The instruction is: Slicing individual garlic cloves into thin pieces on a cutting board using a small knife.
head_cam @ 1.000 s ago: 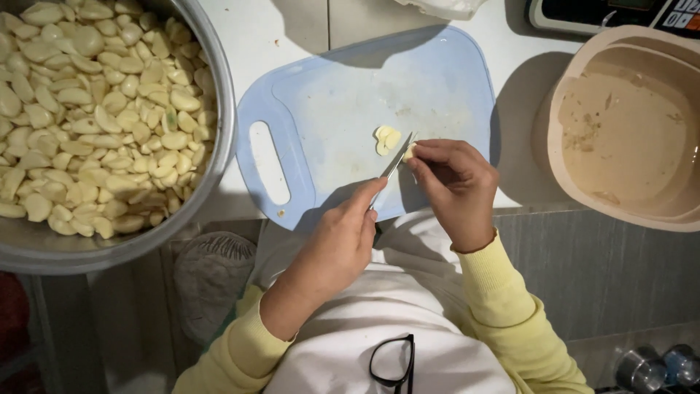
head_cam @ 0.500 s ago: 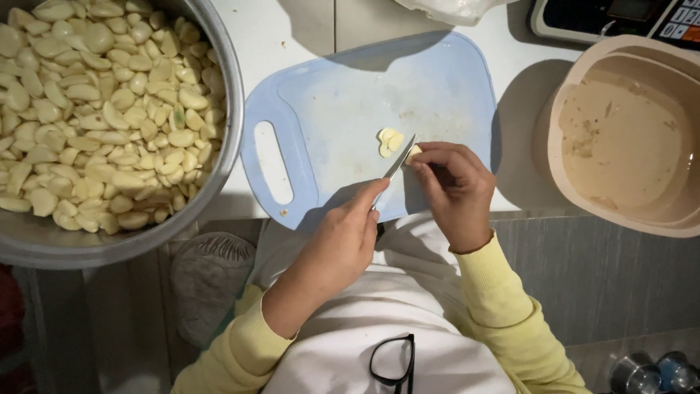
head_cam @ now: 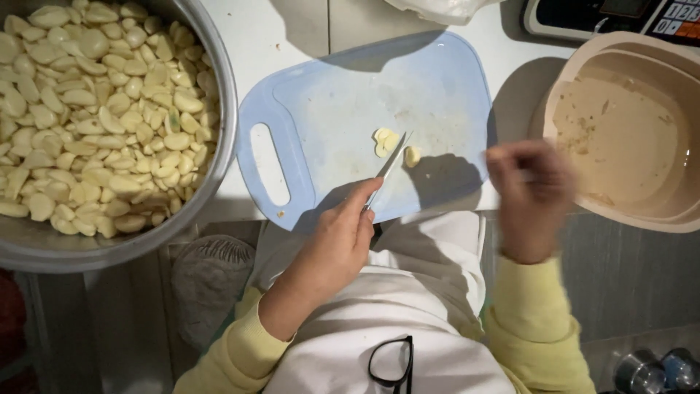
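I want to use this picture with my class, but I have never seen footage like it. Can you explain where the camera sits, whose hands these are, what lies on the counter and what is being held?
The camera sits on the person's head, looking down at their own hands. The left hand holds a small knife, its tip on a pale blue cutting board beside a few cut garlic pieces. The right hand is blurred near a beige plastic tub; whether it holds anything is unclear. A large metal bowl on the left is full of peeled garlic cloves.
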